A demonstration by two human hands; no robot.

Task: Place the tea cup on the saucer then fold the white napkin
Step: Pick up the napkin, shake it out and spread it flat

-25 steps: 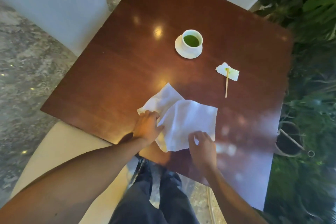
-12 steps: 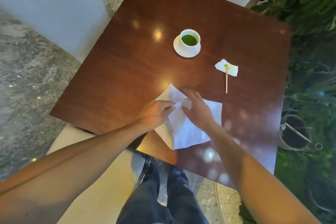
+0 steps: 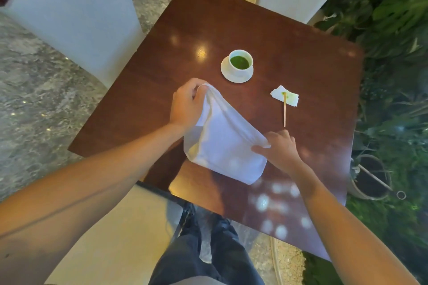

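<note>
White cloth, soft and limp, is the matter in hand: the napkin (image 3: pixel 224 143) hangs doubled between the person's two hands above the near part of the dark wooden table (image 3: pixel 162 71), its lower fold sagging down to the tabletop or close to it. The left hand (image 3: pixel 187 104) pinches one upper corner, fingers curled round the bunched edge at the far end; the right hand (image 3: pixel 281 148) pinches the other upper corner nearer the body, thumb against fingers with cloth between. So the napkin lies stretched between both grips and drooping below them. I judge it light and floppy, with no stiffness to keep a crease by itself, and the layers may slide apart if one corner is let go; the corners and edges are the sensible places to hold, as now, with the fold then pressed flat on the wood. The tea cup (image 3: pixel 240 62), filled with green liquid, already sits on its saucer (image 3: pixel 235 77) farther across the table, well apart from the hands. To the right lie a small crumpled paper (image 3: pixel 290 99) and a thin wooden stick (image 3: pixel 284 111).
</note>
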